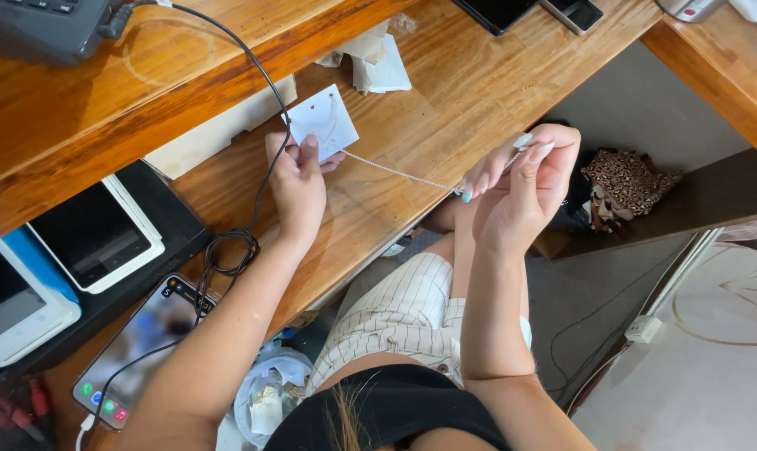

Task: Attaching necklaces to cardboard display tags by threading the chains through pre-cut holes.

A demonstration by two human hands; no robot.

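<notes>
The left hand [297, 179] pinches a small white card [322, 122] over the wooden desk [445, 92]; a thin silver chain [399, 173] runs taut from the card rightward to the right hand [525, 188], whose fingertips pinch its far end. The chain looks partly mounted, its free end not yet fastened

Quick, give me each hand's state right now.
Left hand: closed, pinching the white card.
Right hand: closed, fingertips pinching the thin chain that runs from the card.

Bright, even daylight, soft shadows, sharp focus, and slight wide-angle bending at the edges.
</notes>
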